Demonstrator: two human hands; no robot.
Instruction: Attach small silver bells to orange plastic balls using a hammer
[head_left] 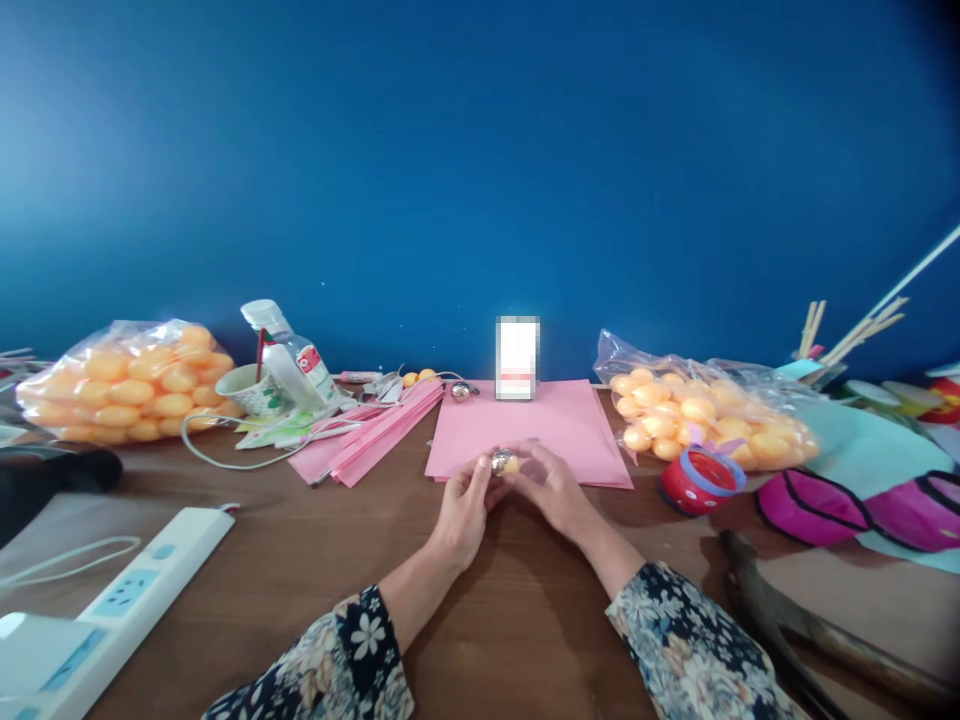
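A small ball, shiny silver on one side and orange-yellow on the other (503,462), is pinched between my two hands at the near edge of a stack of pink paper (457,436). My left hand (466,510) is closed on its silver side, thumb on top. From the other side, the thumb and fingers of my right hand (551,490) close on the yellow part. My fingers partly cover the ball, so I cannot tell whether it is one piece or two. Another silver ball (460,391) lies at the back edge of the pink paper.
Behind the hands stands a phone (517,358) with a blurred screen. Bags of orange balls (127,390) lie left and right. A plastic bottle (292,350), folded pink strips (390,435), a red pot (696,482), a power strip (161,590) and a curved wooden piece (832,640) surround the workspace.
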